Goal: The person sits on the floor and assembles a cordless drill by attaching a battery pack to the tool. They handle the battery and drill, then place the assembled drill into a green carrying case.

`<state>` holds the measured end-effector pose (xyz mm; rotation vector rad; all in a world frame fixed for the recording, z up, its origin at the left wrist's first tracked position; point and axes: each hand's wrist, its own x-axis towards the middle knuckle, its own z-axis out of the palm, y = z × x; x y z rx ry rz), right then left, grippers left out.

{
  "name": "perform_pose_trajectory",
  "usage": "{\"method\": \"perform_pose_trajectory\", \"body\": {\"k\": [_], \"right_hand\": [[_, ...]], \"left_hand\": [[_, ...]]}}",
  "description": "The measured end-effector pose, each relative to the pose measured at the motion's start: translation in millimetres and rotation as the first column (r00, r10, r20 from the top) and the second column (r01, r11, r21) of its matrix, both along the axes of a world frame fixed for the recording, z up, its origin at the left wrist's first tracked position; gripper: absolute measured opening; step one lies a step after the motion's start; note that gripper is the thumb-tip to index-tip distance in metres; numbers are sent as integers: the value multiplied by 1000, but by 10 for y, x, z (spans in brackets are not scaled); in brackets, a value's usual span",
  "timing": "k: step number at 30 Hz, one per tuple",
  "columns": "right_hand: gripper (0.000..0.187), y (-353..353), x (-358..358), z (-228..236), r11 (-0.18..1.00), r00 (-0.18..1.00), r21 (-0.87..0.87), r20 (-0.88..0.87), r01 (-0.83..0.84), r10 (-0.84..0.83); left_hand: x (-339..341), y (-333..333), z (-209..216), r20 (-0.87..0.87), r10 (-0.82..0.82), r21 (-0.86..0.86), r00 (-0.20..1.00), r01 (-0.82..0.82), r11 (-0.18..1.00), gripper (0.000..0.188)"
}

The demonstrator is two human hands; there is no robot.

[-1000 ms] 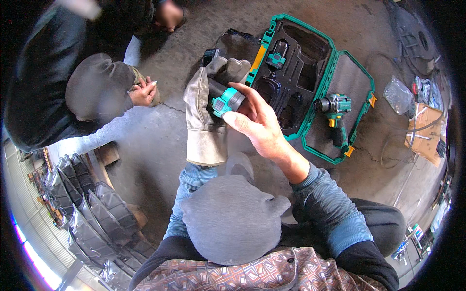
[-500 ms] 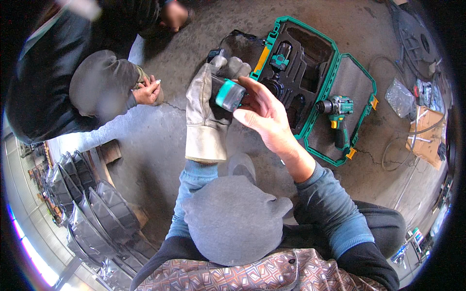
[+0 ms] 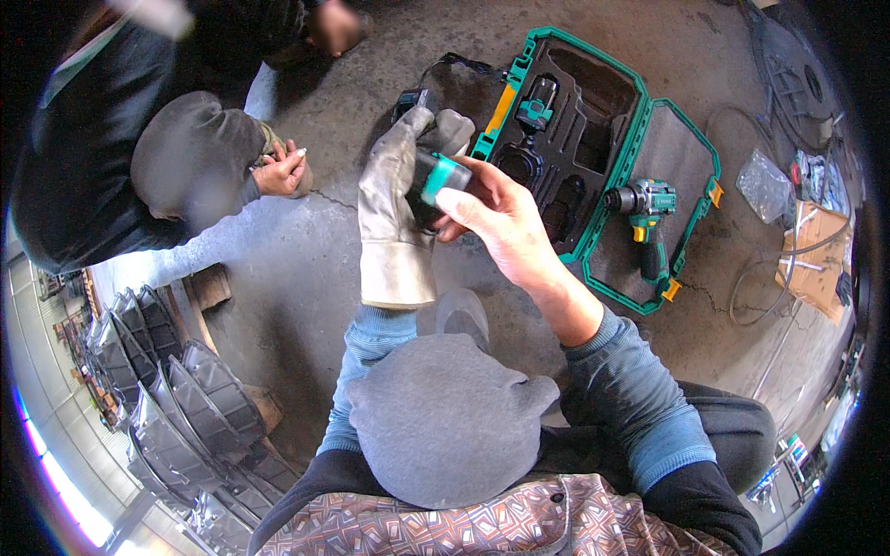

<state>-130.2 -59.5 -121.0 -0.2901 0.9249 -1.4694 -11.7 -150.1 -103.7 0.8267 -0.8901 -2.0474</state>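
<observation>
My left hand [image 3: 397,185], in a pale work glove, is closed round a black and green battery pack [image 3: 447,174]. My bare right hand [image 3: 496,208] grips the same pack from the right, thumb across its near face. Just beyond them lies an open green-edged tool case [image 3: 640,102] with a black moulded insert. A similar green and black battery pack [image 3: 536,109] sits in one of its hollows. On the case's other half rests a green and black cordless drill [image 3: 649,206]. Part of the held pack is hidden by my fingers and glove.
A black device with a cord [image 3: 410,100] lies beyond my glove. At the left, another person's hand [image 3: 280,172] holds a small white object. Ribbed grey parts [image 3: 185,398] are stacked lower left. Plastic bags [image 3: 765,185], cardboard [image 3: 816,259] and a hose lie at the right.
The battery pack has turned in my hands. My right hand has shifted a little left and its thumb now covers more of the pack.
</observation>
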Motion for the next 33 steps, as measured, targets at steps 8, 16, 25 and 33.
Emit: {"method": "perform_pose_trajectory", "body": {"k": [8,16,25,33], "right_hand": [[67,90,69,-30,994,997,-88,48,70,-66],[73,82,80,77,998,999,-42,-2,45,-45],[75,87,116,109,992,992,-92,-83,84,-92],[78,47,9,-125,960,787,-275,-579,57,-213]], "left_hand": [[-9,91,49,211,21,-236,977,31,971,42],[-80,-100,41,137,1,-259,991,34,965,37],[-110,-11,149,130,63,-276,989,-25,961,45],[-260,13,161,-49,102,-187,994,-109,976,41]]}}
